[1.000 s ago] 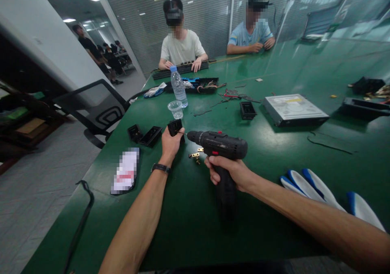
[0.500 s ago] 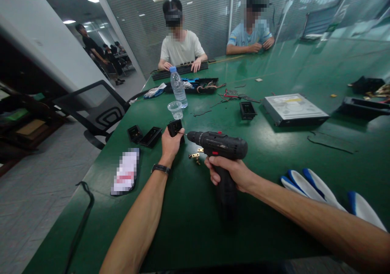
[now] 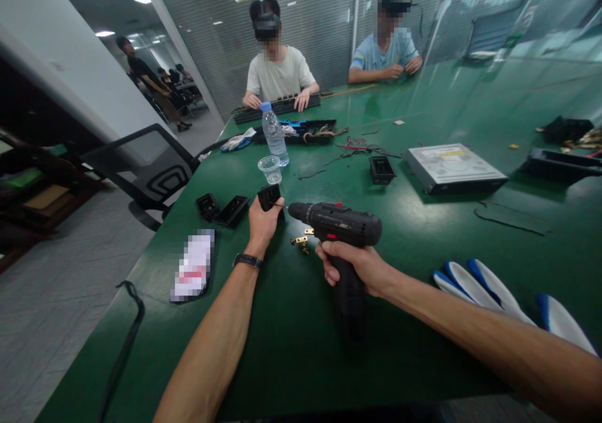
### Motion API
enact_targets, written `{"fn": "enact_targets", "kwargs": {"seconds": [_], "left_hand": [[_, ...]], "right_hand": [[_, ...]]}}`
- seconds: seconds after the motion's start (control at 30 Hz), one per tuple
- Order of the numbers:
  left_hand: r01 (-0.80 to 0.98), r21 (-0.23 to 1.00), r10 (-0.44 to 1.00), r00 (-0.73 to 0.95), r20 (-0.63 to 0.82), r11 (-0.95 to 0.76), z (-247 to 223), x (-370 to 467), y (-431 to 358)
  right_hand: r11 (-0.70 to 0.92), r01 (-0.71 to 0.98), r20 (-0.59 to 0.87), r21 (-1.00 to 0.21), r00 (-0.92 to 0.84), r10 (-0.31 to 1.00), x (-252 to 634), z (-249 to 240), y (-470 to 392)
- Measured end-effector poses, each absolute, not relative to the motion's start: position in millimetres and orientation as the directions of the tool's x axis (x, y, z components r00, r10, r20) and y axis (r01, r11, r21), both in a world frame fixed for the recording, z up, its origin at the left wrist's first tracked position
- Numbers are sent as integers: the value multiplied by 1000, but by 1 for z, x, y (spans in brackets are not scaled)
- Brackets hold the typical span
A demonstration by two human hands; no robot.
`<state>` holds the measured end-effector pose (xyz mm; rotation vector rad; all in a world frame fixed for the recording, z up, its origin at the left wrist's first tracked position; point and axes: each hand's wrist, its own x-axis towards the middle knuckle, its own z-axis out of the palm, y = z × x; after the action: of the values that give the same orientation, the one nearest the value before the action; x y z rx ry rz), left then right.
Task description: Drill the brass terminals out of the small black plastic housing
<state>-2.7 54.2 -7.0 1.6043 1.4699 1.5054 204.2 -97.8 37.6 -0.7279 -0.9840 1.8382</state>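
Note:
My right hand [image 3: 350, 263] is wrapped round the handle of a black cordless drill [image 3: 345, 222], which points left. Its bit reaches toward a small black plastic housing [image 3: 269, 197]. Closed round that housing is my left hand [image 3: 263, 222], with a dark band on the wrist. Whether the bit's tip touches the housing I cannot tell. Below the drill's chuck, several small brass pieces [image 3: 300, 241] lie on the green table [image 3: 282, 348]. Two more black housings, one squarish [image 3: 207, 206] and one longer [image 3: 234, 212], rest left of my left hand.
Beyond my left hand stand a clear plastic cup [image 3: 269, 171] and a water bottle [image 3: 274, 135]. A disc drive [image 3: 456, 167] and another black housing [image 3: 382, 169] lie to the right. White-and-blue gloves [image 3: 489, 291] are beside my right forearm. Two people sit across the table.
Both hands, the drill and the black housing hold almost the same places. The view has shifted very slightly.

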Motion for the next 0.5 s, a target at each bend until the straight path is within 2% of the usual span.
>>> {"fn": "enact_targets", "kwargs": {"seconds": [0.5], "left_hand": [[368,877,898,-191,397,-310,-5,-1,53]], "right_hand": [[-283,-437,-75,-854,-435,897,204,38,-98]]}}
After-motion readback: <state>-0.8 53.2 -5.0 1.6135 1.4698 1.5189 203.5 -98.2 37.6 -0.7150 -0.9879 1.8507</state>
